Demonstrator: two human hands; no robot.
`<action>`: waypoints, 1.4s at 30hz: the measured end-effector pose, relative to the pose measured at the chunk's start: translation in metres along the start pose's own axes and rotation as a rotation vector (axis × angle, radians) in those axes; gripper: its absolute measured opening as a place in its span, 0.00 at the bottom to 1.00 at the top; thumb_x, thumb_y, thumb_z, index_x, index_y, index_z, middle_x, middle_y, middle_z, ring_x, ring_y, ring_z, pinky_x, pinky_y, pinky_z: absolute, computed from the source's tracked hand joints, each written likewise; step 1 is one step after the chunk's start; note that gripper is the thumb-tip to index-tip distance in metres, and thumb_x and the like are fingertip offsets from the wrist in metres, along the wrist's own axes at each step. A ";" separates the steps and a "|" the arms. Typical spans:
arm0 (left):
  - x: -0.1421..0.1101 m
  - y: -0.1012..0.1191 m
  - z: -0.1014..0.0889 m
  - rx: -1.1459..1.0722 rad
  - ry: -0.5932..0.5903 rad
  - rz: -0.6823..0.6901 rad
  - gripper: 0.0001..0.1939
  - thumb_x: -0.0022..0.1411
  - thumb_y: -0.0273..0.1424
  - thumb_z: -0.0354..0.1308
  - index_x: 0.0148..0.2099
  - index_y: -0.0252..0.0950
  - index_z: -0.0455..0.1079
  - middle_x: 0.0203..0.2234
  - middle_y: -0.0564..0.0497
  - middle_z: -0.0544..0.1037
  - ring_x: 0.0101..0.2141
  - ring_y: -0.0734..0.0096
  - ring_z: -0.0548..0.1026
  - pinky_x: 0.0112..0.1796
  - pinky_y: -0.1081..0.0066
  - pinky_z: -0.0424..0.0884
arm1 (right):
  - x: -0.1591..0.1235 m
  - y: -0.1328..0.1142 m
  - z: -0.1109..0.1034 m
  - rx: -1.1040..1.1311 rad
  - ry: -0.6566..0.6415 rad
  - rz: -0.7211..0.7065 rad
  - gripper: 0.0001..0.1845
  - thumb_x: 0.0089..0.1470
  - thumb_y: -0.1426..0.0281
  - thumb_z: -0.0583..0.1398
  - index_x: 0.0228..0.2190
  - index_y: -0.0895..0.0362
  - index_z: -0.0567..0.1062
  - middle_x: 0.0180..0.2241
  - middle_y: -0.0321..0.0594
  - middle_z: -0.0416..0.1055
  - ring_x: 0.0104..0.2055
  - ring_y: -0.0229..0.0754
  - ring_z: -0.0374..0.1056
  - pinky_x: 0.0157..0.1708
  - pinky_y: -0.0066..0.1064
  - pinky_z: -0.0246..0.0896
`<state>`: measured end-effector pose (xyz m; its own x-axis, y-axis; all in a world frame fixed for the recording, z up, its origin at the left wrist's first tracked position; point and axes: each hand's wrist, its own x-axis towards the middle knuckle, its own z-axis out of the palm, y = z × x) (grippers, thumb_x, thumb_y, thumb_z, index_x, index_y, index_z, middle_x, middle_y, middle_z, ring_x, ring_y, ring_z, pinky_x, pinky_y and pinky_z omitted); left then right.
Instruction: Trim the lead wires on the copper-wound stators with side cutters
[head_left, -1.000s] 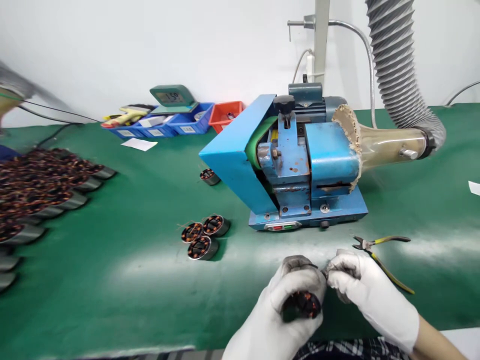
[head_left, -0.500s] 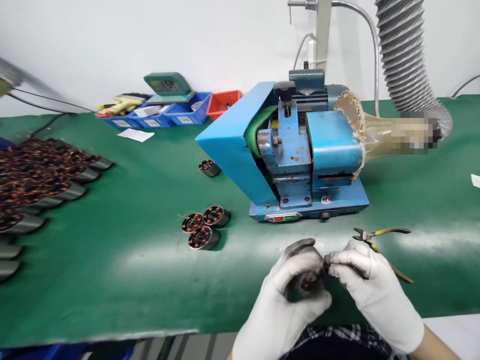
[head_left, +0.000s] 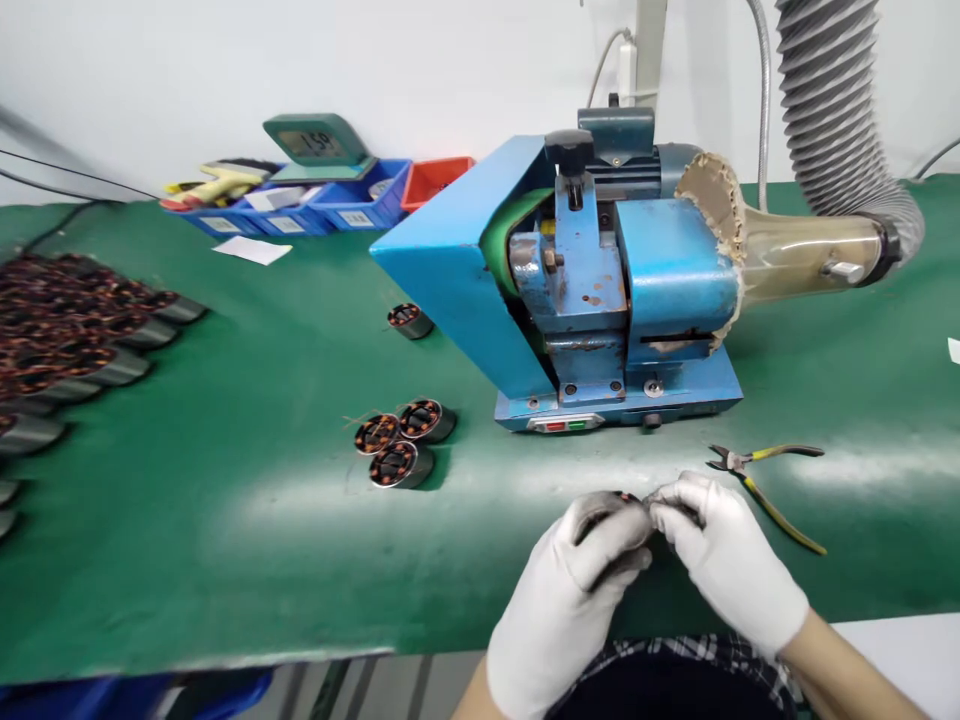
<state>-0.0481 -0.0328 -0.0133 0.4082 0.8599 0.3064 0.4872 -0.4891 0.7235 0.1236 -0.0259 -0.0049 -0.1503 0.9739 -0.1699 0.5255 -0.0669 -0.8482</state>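
Observation:
My left hand, in a white glove with dark smudged fingertips, is closed around a motor stator. Most of the stator is hidden by the fingers; only a dark edge with a bit of copper shows. Close by on the right, my gloved right hand pinches at the stator's edge. What lies between its thumb and fingers is too small to make out. Beyond the right hand, diagonal cutters with yellow-and-black handles lie spread on the green bench.
A blue belt sander with a grey exhaust hose stands ahead. Three stators sit grouped left of it, and another is behind them. Many more stators fill the left side. Blue bins and a red bin line the wall.
My left hand has turned the stator, so its wound open face no longer shows. The right hand stays pinched beside it. The camera view has tilted down slightly.

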 end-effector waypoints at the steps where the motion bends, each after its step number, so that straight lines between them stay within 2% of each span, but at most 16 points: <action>1: -0.003 -0.006 0.006 0.143 0.062 0.041 0.21 0.56 0.16 0.52 0.49 0.40 0.66 0.41 0.45 0.70 0.41 0.63 0.72 0.39 0.65 0.73 | 0.004 0.003 0.001 0.005 -0.107 0.053 0.14 0.57 0.70 0.50 0.23 0.57 0.69 0.20 0.36 0.66 0.24 0.39 0.65 0.24 0.28 0.60; 4: -0.008 -0.019 0.017 0.312 0.099 0.049 0.25 0.53 0.15 0.52 0.52 0.38 0.62 0.43 0.42 0.71 0.44 0.58 0.71 0.43 0.58 0.71 | 0.015 0.009 0.000 -0.020 -0.322 0.106 0.18 0.59 0.70 0.48 0.21 0.59 0.68 0.14 0.32 0.60 0.16 0.35 0.59 0.17 0.25 0.55; 8: -0.004 -0.022 0.010 0.218 -0.080 -0.118 0.25 0.48 0.24 0.65 0.48 0.39 0.62 0.43 0.46 0.74 0.52 0.52 0.67 0.49 0.53 0.67 | 0.026 0.001 -0.012 -0.170 -0.338 0.002 0.09 0.53 0.74 0.55 0.27 0.58 0.75 0.24 0.36 0.67 0.24 0.37 0.63 0.25 0.27 0.56; 11: 0.000 -0.021 0.000 0.201 -0.163 -0.209 0.27 0.45 0.28 0.68 0.47 0.40 0.64 0.47 0.44 0.72 0.54 0.51 0.64 0.52 0.50 0.63 | 0.031 -0.008 -0.028 -0.564 -0.439 -0.205 0.15 0.46 0.82 0.56 0.32 0.55 0.77 0.29 0.39 0.66 0.25 0.38 0.62 0.25 0.29 0.51; 14: 0.000 -0.023 -0.003 0.186 -0.176 -0.208 0.28 0.44 0.29 0.69 0.48 0.39 0.64 0.48 0.43 0.71 0.53 0.52 0.65 0.55 0.49 0.58 | 0.032 -0.002 -0.055 -0.985 -0.506 -0.410 0.21 0.43 0.85 0.55 0.36 0.53 0.76 0.29 0.38 0.66 0.22 0.36 0.61 0.22 0.28 0.48; 17: -0.001 -0.022 -0.003 0.166 -0.191 -0.211 0.27 0.45 0.29 0.69 0.47 0.39 0.63 0.46 0.45 0.73 0.53 0.53 0.66 0.55 0.48 0.57 | 0.025 0.023 -0.090 -1.026 -0.366 -0.399 0.19 0.51 0.82 0.52 0.38 0.53 0.75 0.29 0.39 0.66 0.23 0.37 0.63 0.23 0.28 0.53; 19: 0.000 -0.017 -0.003 0.178 -0.193 -0.220 0.26 0.46 0.29 0.68 0.47 0.39 0.62 0.46 0.44 0.72 0.54 0.52 0.65 0.55 0.47 0.58 | 0.016 0.046 -0.111 -0.974 -0.206 -0.302 0.15 0.59 0.74 0.49 0.39 0.54 0.75 0.29 0.40 0.67 0.26 0.39 0.66 0.27 0.30 0.58; 21: 0.003 -0.008 -0.004 0.211 -0.190 -0.212 0.27 0.49 0.30 0.66 0.50 0.38 0.60 0.48 0.42 0.70 0.55 0.51 0.63 0.53 0.47 0.60 | 0.006 0.067 -0.120 -0.977 -0.020 -0.205 0.17 0.60 0.61 0.51 0.43 0.56 0.73 0.36 0.46 0.70 0.33 0.45 0.69 0.34 0.34 0.63; 24: 0.013 0.006 -0.003 0.256 -0.194 -0.195 0.23 0.56 0.31 0.60 0.53 0.37 0.59 0.50 0.42 0.69 0.52 0.53 0.64 0.50 0.50 0.64 | -0.009 0.087 -0.107 -1.146 0.166 -0.172 0.40 0.51 0.47 0.54 0.53 0.66 0.63 0.50 0.61 0.64 0.50 0.61 0.63 0.45 0.46 0.60; 26: 0.021 0.011 -0.001 0.286 -0.248 -0.210 0.13 0.62 0.29 0.53 0.50 0.37 0.63 0.46 0.44 0.72 0.48 0.55 0.68 0.46 0.52 0.66 | -0.016 0.090 -0.088 -1.294 0.221 -0.120 0.44 0.51 0.45 0.52 0.55 0.69 0.60 0.48 0.65 0.64 0.50 0.66 0.62 0.43 0.50 0.59; 29: 0.028 0.012 0.002 0.317 -0.379 -0.256 0.11 0.66 0.28 0.45 0.45 0.38 0.67 0.40 0.46 0.74 0.41 0.56 0.70 0.41 0.53 0.67 | -0.022 0.088 -0.064 -1.376 0.311 -0.018 0.33 0.56 0.50 0.50 0.50 0.65 0.66 0.35 0.56 0.70 0.35 0.60 0.68 0.31 0.44 0.62; 31: 0.030 0.010 0.003 0.300 -0.429 -0.288 0.12 0.66 0.29 0.43 0.43 0.39 0.68 0.38 0.47 0.74 0.40 0.56 0.70 0.40 0.53 0.67 | -0.026 0.088 -0.055 -1.268 0.404 -0.026 0.25 0.56 0.54 0.52 0.42 0.64 0.69 0.30 0.50 0.69 0.30 0.54 0.68 0.28 0.41 0.62; 33: 0.030 0.008 0.004 0.264 -0.433 -0.321 0.12 0.66 0.29 0.44 0.42 0.39 0.68 0.37 0.47 0.73 0.39 0.57 0.70 0.41 0.54 0.66 | -0.032 0.085 -0.050 -1.074 0.466 -0.061 0.17 0.53 0.61 0.55 0.37 0.62 0.68 0.29 0.49 0.69 0.30 0.52 0.68 0.31 0.41 0.64; 36: 0.030 0.006 0.004 0.213 -0.428 -0.343 0.11 0.66 0.29 0.45 0.40 0.39 0.69 0.35 0.49 0.73 0.38 0.59 0.69 0.41 0.56 0.65 | -0.043 0.070 -0.045 -0.738 0.325 -0.048 0.13 0.52 0.70 0.52 0.39 0.60 0.67 0.35 0.49 0.70 0.37 0.51 0.69 0.40 0.40 0.64; 39: 0.030 0.005 0.005 0.191 -0.413 -0.336 0.10 0.66 0.29 0.45 0.40 0.40 0.69 0.35 0.49 0.73 0.38 0.58 0.69 0.41 0.56 0.65 | -0.048 0.041 -0.041 -0.397 -0.063 0.110 0.14 0.56 0.68 0.50 0.43 0.55 0.69 0.40 0.44 0.73 0.40 0.46 0.70 0.42 0.35 0.65; 42: 0.030 0.005 0.006 0.187 -0.382 -0.331 0.10 0.65 0.28 0.45 0.40 0.38 0.69 0.34 0.49 0.73 0.38 0.58 0.69 0.41 0.56 0.64 | -0.043 0.014 -0.042 -0.250 -0.411 0.321 0.14 0.58 0.63 0.50 0.35 0.55 0.73 0.33 0.42 0.75 0.35 0.47 0.71 0.34 0.33 0.65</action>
<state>-0.0287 -0.0104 -0.0043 0.4442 0.8752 -0.1917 0.7523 -0.2481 0.6103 0.1725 -0.0598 0.0118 -0.2377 0.7456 -0.6226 0.7730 -0.2429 -0.5860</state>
